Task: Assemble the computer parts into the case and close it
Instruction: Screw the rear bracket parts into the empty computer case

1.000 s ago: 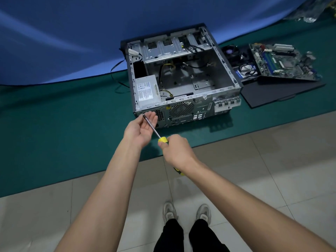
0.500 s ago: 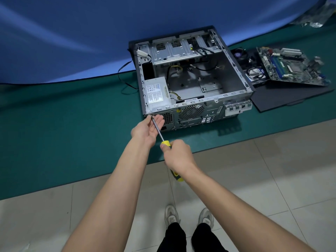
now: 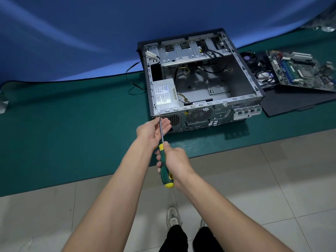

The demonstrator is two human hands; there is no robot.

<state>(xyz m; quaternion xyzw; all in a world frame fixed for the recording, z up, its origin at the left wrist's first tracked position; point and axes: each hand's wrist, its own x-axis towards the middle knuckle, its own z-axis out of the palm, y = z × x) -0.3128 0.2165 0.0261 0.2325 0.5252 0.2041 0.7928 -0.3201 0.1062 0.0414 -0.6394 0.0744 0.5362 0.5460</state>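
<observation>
An open grey computer case (image 3: 243, 70) lies on a green mat, its rear panel facing me. A silver power supply (image 3: 164, 94) sits in its near left corner. My right hand (image 3: 175, 161) grips the green and yellow handle of a screwdriver (image 3: 164, 168). The shaft runs up to a screw at the case's rear top left corner. My left hand (image 3: 151, 130) cups the shaft just below the tip, fingers loosely around it. A motherboard (image 3: 298, 70) lies to the right of the case, out of it.
The black side panel (image 3: 291, 102) lies flat on the green mat (image 3: 72, 133) under the motherboard. A cooler fan and cables (image 3: 258, 70) sit between case and motherboard. A black cable trails left of the case. A blue backdrop rises behind. Tiled floor and my shoes are below.
The screwdriver has swung more upright and its tip has reached the screw at the case's rear corner. My right hand slid back along the handle. The view shifted, so the case appears further right.
</observation>
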